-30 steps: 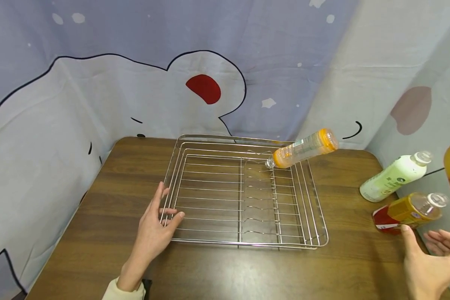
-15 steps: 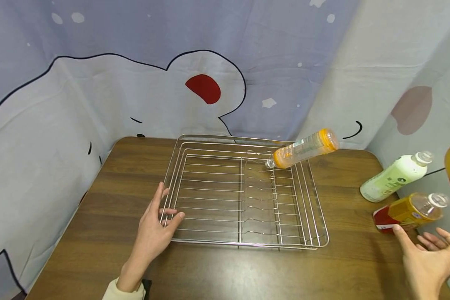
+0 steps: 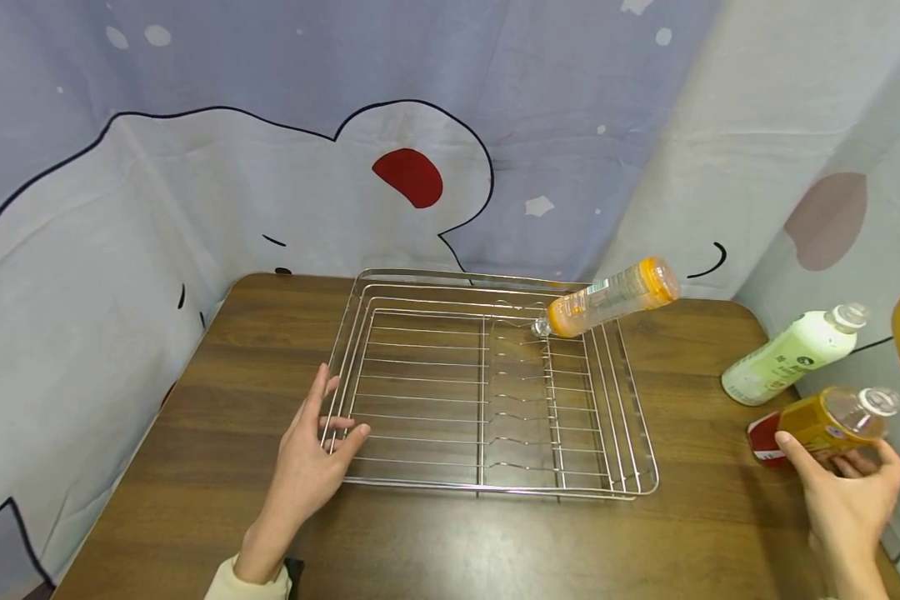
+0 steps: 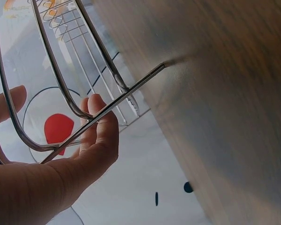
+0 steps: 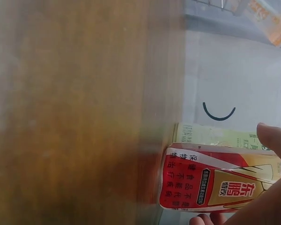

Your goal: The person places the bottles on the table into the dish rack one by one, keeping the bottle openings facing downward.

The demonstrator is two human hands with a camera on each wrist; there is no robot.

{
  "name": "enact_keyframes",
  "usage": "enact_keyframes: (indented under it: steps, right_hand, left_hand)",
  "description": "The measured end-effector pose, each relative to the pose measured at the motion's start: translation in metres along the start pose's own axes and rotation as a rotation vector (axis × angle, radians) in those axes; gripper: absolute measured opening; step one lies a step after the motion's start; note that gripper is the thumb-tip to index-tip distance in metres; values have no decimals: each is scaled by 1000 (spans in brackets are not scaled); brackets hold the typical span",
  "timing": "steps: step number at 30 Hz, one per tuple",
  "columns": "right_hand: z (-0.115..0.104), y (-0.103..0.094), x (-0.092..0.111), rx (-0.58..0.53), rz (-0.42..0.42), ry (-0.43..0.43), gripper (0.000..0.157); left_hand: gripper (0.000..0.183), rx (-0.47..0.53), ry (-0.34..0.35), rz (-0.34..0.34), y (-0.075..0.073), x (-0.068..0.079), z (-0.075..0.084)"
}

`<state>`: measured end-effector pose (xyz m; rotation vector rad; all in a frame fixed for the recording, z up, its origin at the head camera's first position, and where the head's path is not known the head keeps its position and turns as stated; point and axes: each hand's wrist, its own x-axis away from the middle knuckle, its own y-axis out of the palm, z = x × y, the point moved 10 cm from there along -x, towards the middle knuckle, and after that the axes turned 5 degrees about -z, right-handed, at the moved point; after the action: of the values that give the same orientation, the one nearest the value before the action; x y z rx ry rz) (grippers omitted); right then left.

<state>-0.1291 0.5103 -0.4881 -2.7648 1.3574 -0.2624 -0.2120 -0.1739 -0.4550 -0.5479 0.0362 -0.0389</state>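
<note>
My left hand [image 3: 311,458] holds the near left side of a silver wire dish rack [image 3: 480,492], fingers between and around its wires, as the left wrist view [image 4: 98,122] also shows for the rack. At the right, my right hand [image 3: 847,500] is around a red-and-yellow drink bottle [image 3: 813,425] that stands upright. The thumb is on one side and the fingers on the other; in the right wrist view a small gap shows between the thumb tip [image 5: 267,136] and the bottle. A clear-and-orange bottle [image 3: 607,300] leans upside down in the rack's back right corner.
A pale green bottle [image 3: 791,358] stands just behind the red-and-yellow one. Brown wooden table [image 3: 457,550] lies under everything. A printed cloth [image 3: 292,192] closes off the back and sides.
My right hand has moved left and up to the red-and-yellow bottle, its thumb and fingers now on either side of it. The left hand, rack and other bottles have stayed put.
</note>
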Motion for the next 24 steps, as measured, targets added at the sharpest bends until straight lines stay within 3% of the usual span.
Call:
enact_keyframes:
  steps: [7,24]
  right_hand:
    - [-4,12,-10,-90,-40,-28,94]
    - [7,23,-30,-15,-87,-12,100]
  left_hand:
    - [104,1,1,-1,0,0,0]
    - [104,7,-23,1,0,0,-1]
